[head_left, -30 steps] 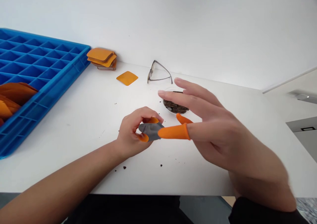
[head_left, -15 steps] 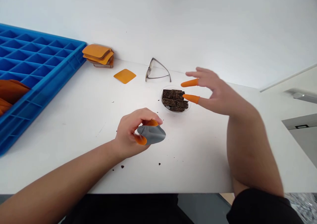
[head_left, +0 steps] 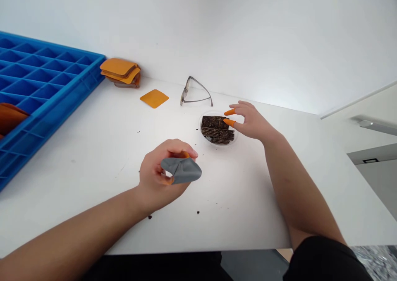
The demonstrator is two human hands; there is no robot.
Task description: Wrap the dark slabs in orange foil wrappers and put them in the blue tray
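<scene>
My left hand (head_left: 158, 175), with orange finger cots on thumb and finger, is closed around a grey pouch (head_left: 187, 171) above the middle of the table. The pouch bulges at its end, with a small gap by the thumb. At the right, my right hand (head_left: 249, 119) has its fingers apart, two in orange cots. These fingertips are at the edge of dark brown, thin flat pieces (head_left: 217, 130) stacked in a clear round dish (head_left: 237, 135); whether they touch the pieces I cannot tell. Nothing is visibly held in this hand.
A blue compartment tray (head_left: 83, 76) fills the left side, with an orange-brown item (head_left: 11, 118) in it. Nearby are a pile of orange packets (head_left: 119, 68) and a single orange piece (head_left: 154, 98). Eyeglasses (head_left: 197, 101) lie by the wall. Dark crumbs (head_left: 198, 212) dot the white table.
My right hand has moved left and slightly down in view, closer over the dish, its fingers drawn nearer together. My left hand has shifted slightly left with the grey pouch still held.
</scene>
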